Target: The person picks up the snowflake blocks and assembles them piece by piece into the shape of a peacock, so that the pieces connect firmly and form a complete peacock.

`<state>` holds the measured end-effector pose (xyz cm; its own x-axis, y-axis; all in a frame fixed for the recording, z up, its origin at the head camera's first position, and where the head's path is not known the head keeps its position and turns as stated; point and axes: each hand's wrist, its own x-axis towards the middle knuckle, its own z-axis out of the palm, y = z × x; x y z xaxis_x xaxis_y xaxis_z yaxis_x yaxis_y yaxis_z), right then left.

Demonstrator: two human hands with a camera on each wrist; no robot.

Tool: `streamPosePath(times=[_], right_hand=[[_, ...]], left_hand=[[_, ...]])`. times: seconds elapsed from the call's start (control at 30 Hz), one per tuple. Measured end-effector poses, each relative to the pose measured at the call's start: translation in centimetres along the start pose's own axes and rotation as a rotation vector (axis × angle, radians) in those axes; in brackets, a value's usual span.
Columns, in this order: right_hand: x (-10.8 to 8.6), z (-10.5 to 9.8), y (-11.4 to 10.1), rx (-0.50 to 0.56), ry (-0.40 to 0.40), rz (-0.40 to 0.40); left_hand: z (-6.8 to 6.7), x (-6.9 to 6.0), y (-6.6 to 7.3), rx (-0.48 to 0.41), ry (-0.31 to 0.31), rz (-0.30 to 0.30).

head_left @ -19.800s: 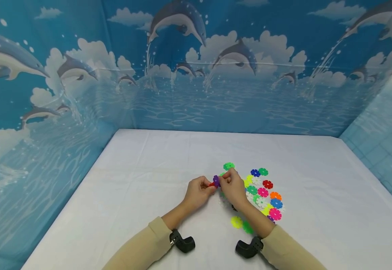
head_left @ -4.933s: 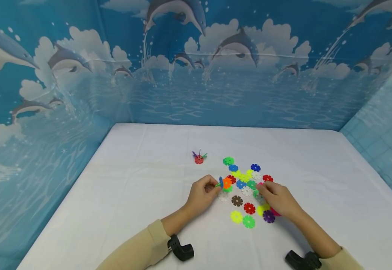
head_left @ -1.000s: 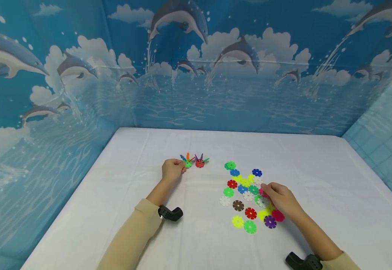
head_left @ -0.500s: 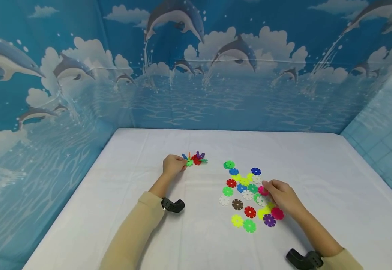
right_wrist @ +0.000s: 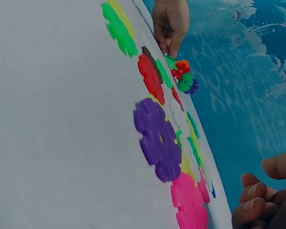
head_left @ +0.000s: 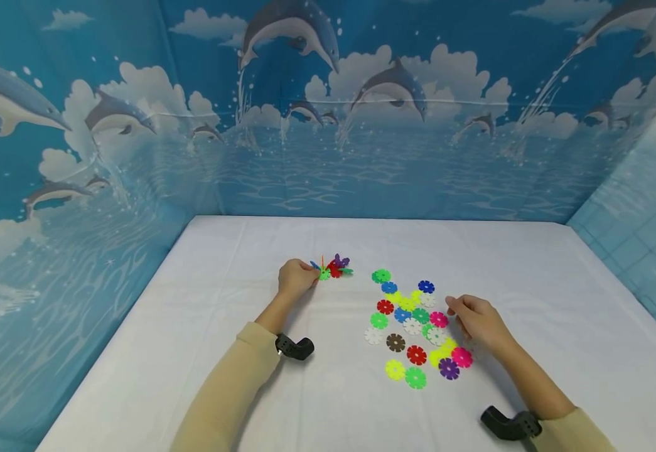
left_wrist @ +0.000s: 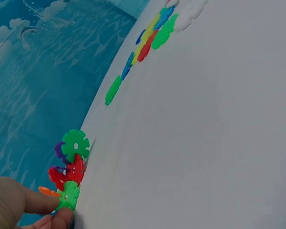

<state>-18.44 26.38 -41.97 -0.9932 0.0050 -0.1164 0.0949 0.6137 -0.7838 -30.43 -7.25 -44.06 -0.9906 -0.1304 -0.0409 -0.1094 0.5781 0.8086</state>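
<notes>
My left hand (head_left: 296, 277) pinches a green snowflake disc (left_wrist: 69, 196) between thumb and fingers, at the left end of a small built cluster. Orange and blue discs stick up from that green disc. Right against it is a second cluster with a red disc (left_wrist: 76, 169), a purple disc (head_left: 341, 261) and a green disc (left_wrist: 75, 145); I cannot tell whether the two are joined. My right hand (head_left: 481, 320) hovers at the right side of the loose discs, fingers loosely bent, nothing held. Nearest to it lies a pink disc (head_left: 439, 319).
Loose flat discs in many colours spread over the white tabletop (head_left: 237, 263), among them a brown disc (head_left: 395, 343), a purple disc (right_wrist: 157, 139) and a yellow disc (head_left: 395, 370). Dolphin-printed curtains (head_left: 328, 169) stand behind and at both sides of the table.
Since 4.9 s ago, my left hand has carried its green cluster over to the red one, then pushed it rightward against it, tilting the red one. My right hand has lifted off the pink disc.
</notes>
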Motion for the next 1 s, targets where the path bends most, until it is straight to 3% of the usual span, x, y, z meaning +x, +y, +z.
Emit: streamPosePath(times=[0.1,0.2,0.33,0.43,0.57,0.67,0.87,1.0], right_hand=[[0.7,-0.4,0.1,-0.018,0.008,0.008],[1.5,-0.7,0.1,-0.036,0.018,0.014],[2.8,-0.7,-0.1,-0.052,0.029,0.023],[3.8,-0.7,0.0,-0.061,0.018,0.022],[5.1,-0.5,0.3,-0.081,-0.001,0.017],[6.0,-0.2,0.5,-0.123,0.002,0.009],[7.5,0.3,0.2,-0.226,0.007,-0.006],[8.1,0.5,-0.2,-0.277,-0.024,0.001]], left_hand=[[0.4,-1.0,0.4,0.031,0.009,0.04],[1.2,-1.9,1.1,0.041,-0.032,0.129],[2.6,-3.1,1.9,0.05,-0.162,0.284],[3.6,-4.0,2.4,0.068,-0.284,0.354],[4.4,-5.6,3.1,0.09,-0.406,0.376],[4.9,-6.7,3.6,0.143,-0.452,0.389],[5.9,-8.1,3.8,0.323,-0.428,0.417],[6.1,-8.4,3.9,0.334,-0.408,0.396]])
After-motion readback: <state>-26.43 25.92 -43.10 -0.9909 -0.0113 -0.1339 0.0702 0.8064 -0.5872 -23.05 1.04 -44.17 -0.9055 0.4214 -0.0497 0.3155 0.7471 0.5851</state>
